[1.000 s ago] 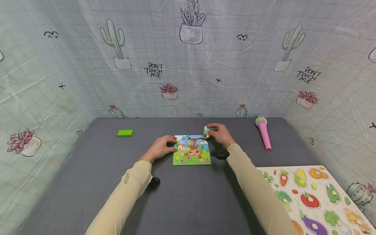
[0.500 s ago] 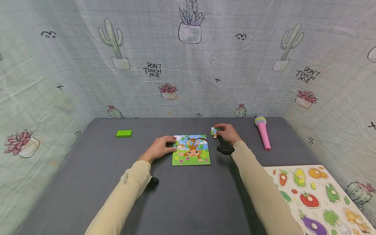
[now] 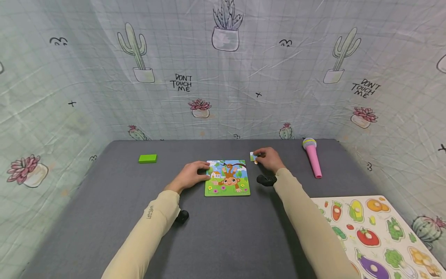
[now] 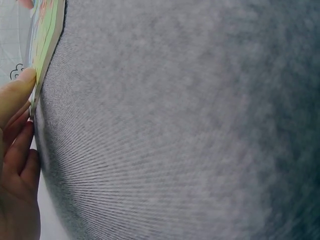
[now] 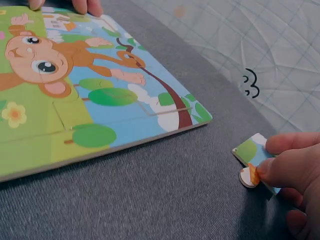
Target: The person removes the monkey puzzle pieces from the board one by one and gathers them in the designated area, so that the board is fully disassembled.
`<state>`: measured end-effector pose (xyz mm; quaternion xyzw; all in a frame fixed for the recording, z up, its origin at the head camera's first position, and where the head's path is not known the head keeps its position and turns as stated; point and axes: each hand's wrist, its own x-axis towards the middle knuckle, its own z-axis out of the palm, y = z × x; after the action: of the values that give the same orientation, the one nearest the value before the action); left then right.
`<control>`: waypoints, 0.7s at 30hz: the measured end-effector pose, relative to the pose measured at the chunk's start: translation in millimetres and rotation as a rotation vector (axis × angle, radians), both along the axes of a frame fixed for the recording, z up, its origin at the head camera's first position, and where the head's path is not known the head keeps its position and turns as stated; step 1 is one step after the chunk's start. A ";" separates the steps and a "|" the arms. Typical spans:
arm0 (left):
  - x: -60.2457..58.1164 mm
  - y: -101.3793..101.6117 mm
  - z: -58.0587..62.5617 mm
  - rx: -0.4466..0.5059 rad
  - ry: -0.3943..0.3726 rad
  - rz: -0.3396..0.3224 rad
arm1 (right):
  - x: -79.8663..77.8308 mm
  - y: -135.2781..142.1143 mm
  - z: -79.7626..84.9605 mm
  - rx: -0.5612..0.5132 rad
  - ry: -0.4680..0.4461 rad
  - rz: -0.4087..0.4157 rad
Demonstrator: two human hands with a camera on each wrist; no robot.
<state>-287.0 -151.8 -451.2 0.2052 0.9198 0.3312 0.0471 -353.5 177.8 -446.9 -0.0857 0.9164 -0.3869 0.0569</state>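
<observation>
A square jigsaw puzzle (image 3: 228, 188) with a monkey hanging from a branch lies flat on the dark grey table. My left hand (image 3: 191, 175) rests at its left edge, thumb and fingertips spread along the border. In the left wrist view, the thumb (image 4: 20, 87) lies on the puzzle's rim. To the right of the puzzle's top corner, my right hand (image 3: 268, 159) pinches a small puzzle piece (image 5: 247, 150) between thumb and fingers. The piece is blue and green with a white and orange knob, tilted low over the table and partly covered by the fingers.
A green block (image 3: 148, 158) lies at the back left of the table. At the back right is a pink toy microphone (image 3: 313, 161). A vegetable picture board (image 3: 379, 211) covers the front right, partly under the right sleeve. Patterned cloth (image 3: 258, 116) hangs behind the table.
The right hand has moved from the puzzle's upper right corner a little to the right, carrying the puzzle piece. The left hand stays at the left edge.
</observation>
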 end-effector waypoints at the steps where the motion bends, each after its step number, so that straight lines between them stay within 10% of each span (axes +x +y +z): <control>1: 0.0 0.0 -0.3 0.000 0.000 -0.001 | 0.4 0.6 0.1 0.004 -0.001 0.005; 10: 0.3 -1.1 0.0 -0.018 -0.010 -0.006 | 4.9 2.3 -0.5 0.099 0.062 0.097; 21: -2.3 -1.1 -1.1 -0.028 -0.015 -0.001 | 7.5 -10.4 -4.9 0.083 0.090 0.022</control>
<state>-289.3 -152.9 -452.3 0.2024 0.9239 0.3198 0.0571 -345.9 167.3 -451.7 -0.1108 0.9322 -0.3438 0.0233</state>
